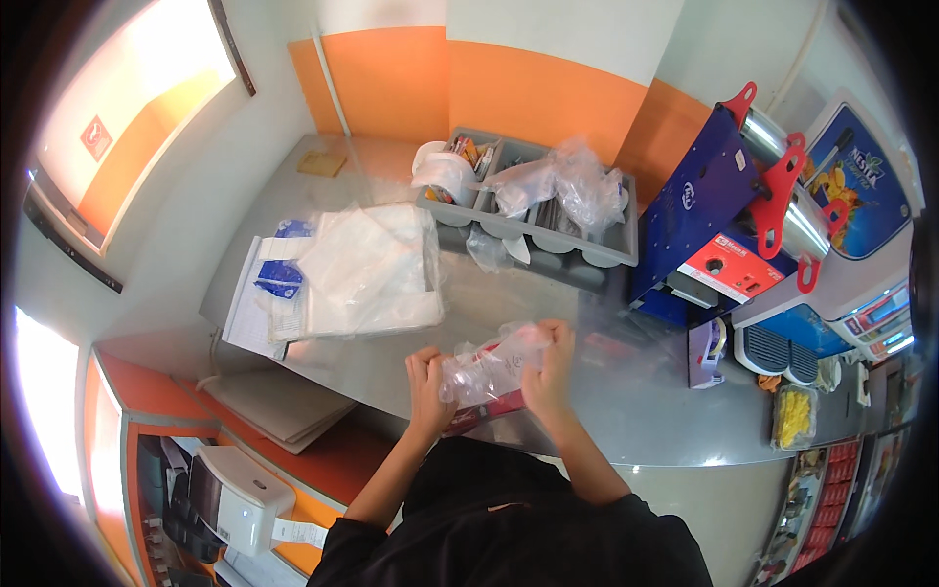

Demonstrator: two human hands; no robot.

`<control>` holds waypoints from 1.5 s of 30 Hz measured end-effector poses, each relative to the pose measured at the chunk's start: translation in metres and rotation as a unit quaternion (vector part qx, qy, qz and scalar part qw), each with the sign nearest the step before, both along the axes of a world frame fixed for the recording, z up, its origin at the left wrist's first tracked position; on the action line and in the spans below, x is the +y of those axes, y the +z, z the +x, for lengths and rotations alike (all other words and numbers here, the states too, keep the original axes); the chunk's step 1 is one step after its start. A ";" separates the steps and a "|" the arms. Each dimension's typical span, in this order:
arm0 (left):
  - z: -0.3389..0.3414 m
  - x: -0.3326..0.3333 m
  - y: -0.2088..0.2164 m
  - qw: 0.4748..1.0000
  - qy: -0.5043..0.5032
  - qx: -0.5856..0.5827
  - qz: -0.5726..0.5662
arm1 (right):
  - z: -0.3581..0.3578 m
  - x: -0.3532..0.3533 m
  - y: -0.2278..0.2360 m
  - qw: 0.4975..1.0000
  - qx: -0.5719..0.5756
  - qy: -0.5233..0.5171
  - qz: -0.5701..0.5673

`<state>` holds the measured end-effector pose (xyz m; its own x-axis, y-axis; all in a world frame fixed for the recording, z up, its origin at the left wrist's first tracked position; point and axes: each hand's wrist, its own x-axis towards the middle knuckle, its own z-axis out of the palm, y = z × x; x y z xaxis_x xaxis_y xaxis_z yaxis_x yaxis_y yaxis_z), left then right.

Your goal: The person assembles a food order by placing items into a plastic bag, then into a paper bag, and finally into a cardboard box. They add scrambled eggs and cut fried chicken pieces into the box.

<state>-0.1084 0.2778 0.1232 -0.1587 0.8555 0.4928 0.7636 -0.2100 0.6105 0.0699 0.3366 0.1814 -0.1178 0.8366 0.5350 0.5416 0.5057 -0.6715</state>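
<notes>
Near the front edge of the metal table, a crinkled clear plastic bag (486,375) with something whitish showing through it is stretched between my two hands. My left hand (427,389) is closed on its left end, fingers curled. At its upper right end, my right hand (550,367) grips the bag with thumb and fingers. A red object (501,405) shows beneath the bag, close to my body. Whether it is inside the bag or under it I cannot tell.
A stack of white sheets in plastic (377,274) lies left of my hands. Behind stands a grey cutlery tray (582,256) with plastic bags. At the right are a blue machine with red handles (699,196), a purple tape dispenser (706,354) and a yellow packet (794,418).
</notes>
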 end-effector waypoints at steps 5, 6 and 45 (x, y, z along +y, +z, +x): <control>-0.004 -0.006 -0.001 0.982 -0.165 0.069 0.052 | 0.026 0.007 -0.014 0.946 0.194 0.058 -0.252; -0.005 -0.006 0.000 0.977 -0.192 0.083 0.037 | 0.031 0.005 -0.015 0.945 0.189 0.086 -0.251; 0.082 0.067 0.086 0.726 -0.629 0.050 -0.271 | 0.062 0.097 -0.113 0.690 0.172 0.394 -0.582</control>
